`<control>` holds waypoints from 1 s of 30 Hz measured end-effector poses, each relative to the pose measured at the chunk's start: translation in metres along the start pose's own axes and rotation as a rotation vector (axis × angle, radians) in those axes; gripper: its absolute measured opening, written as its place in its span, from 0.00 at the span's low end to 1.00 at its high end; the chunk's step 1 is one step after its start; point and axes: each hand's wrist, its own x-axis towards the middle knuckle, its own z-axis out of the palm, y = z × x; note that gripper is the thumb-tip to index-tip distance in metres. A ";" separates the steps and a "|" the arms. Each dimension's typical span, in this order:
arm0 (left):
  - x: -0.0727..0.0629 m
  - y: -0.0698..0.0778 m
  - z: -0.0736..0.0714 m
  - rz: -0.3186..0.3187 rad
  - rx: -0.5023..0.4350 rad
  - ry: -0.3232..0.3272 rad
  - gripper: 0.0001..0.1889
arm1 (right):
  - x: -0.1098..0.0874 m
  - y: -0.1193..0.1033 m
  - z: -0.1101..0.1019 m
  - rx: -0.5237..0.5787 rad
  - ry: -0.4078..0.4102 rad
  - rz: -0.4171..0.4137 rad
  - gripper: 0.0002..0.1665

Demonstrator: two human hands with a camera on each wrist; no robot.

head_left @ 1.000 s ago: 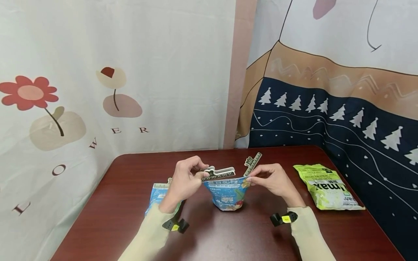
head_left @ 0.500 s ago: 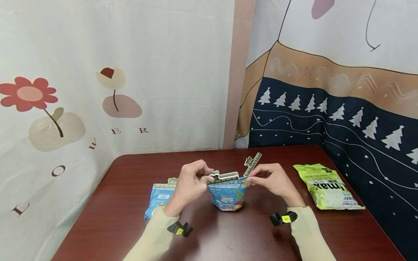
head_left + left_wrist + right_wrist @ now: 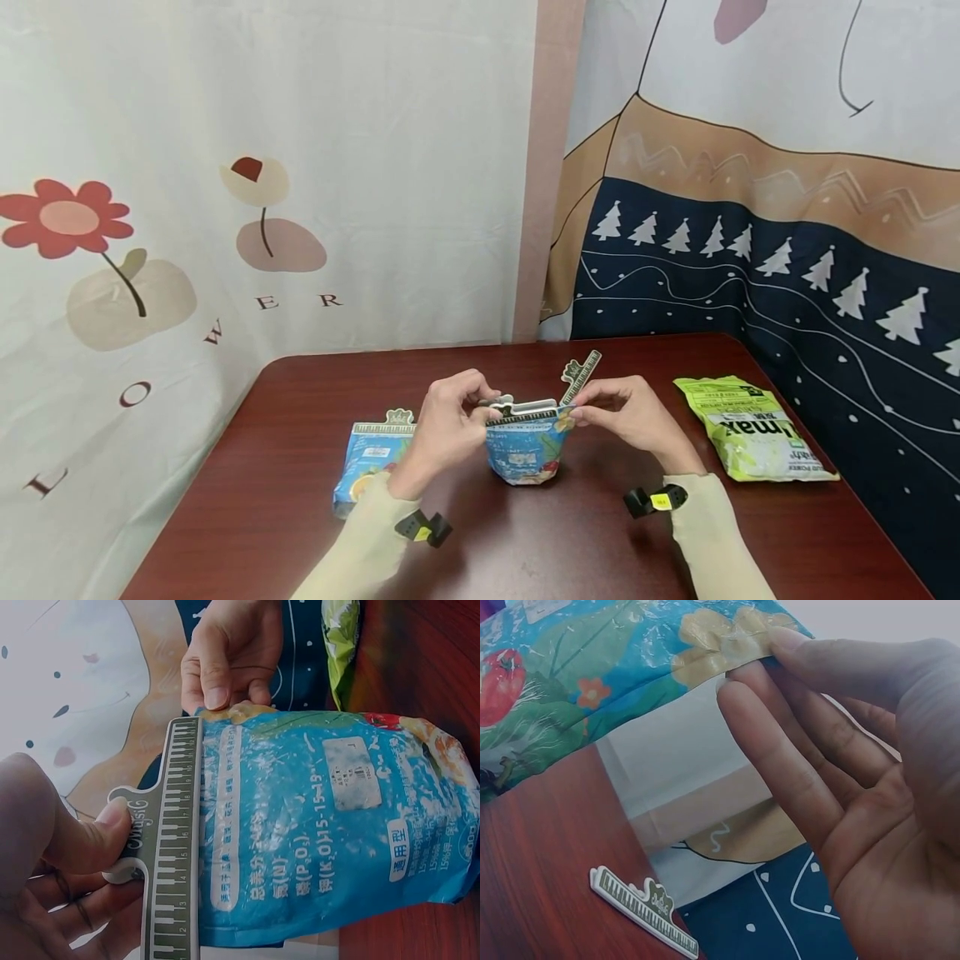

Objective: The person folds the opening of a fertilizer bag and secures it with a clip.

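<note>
- Squarely between two bare hands, a small blue plastic pouch (image 3: 522, 458) with white lettering and a printed red tomato is upright above a glossy reddish-brown table (image 3: 555, 554); I can't tell whether its base touches the wood.
- The left hand (image 3: 452, 423) pinches the handle of an olive-green, white-edged clip (image 3: 176, 840) shaped like a ruler with piano keys, thumb in front and fingers behind.
- That clip's long bar runs along the pouch's top edge, so the pouch is below the left hand's grip and off to its right; I can't tell how tightly the bar bites.
- The right hand (image 3: 633, 414) holds the pouch itself, narrowly, its upper right corner nipped between thumb and fingers beside a yellow printed flower; the clip's end stops just short of these fingertips.
- Behind that corner, a second piano-key clip (image 3: 579, 377) rests on the table, touched by neither hand.
- Near the left forearm sits another blue pouch (image 3: 367, 457), topped by a pale green ruler clip (image 3: 396, 422) and partly hidden by the cream sleeve (image 3: 360, 546).
- Well apart on the right lies a crinkled lime-green and white bag (image 3: 753, 433), in front of a navy cloth printed with white trees (image 3: 750, 275).
</note>
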 end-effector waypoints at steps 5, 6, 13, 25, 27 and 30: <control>0.000 0.003 0.004 0.010 0.000 -0.002 0.17 | 0.000 0.002 -0.001 -0.006 0.004 0.000 0.06; 0.000 0.003 0.005 0.015 0.004 0.001 0.17 | 0.001 0.002 -0.001 -0.011 0.007 0.000 0.06; 0.002 0.006 0.013 0.052 0.009 0.016 0.18 | 0.001 0.004 -0.003 -0.026 0.016 -0.021 0.05; 0.002 0.011 0.021 0.025 0.035 -0.006 0.17 | 0.001 0.005 -0.006 0.040 -0.017 -0.022 0.06; 0.002 0.011 0.022 0.020 0.043 -0.002 0.17 | 0.001 0.005 -0.006 0.048 -0.020 -0.016 0.06; 0.001 0.011 0.023 0.016 0.066 0.004 0.17 | 0.001 0.005 -0.006 0.055 -0.027 -0.014 0.07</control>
